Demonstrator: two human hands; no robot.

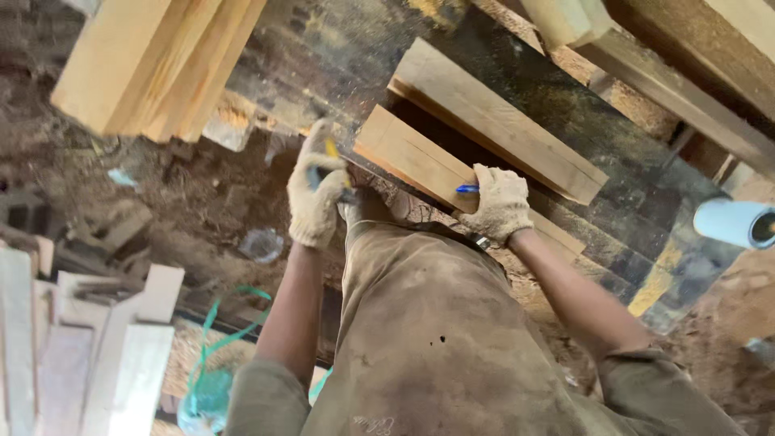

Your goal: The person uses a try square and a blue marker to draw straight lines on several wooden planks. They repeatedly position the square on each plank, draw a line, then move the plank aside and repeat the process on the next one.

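Dusty apron (436, 323) fills the lower middle; above it my right hand (502, 203), gloved, is clenched on a blue pen (467, 189) pressed to the wood block (416, 157) at frame centre, likely for marking. My left hand (316, 187) grips a yellow-blue tool (331, 153) at the block's left end, seemingly steadying it. Second block (492, 117) lies just beyond on the dark bench (565, 89); a green sack (202, 400), contents unclear, sits lower left.

Person seen from above wearing cream knitted work gloves, soiled, on the left hand (316, 190) and the right hand (502, 204); a dusty olive-brown shirt with sleeves pushed up past the elbows; a grimy, stained khaki apron down the front
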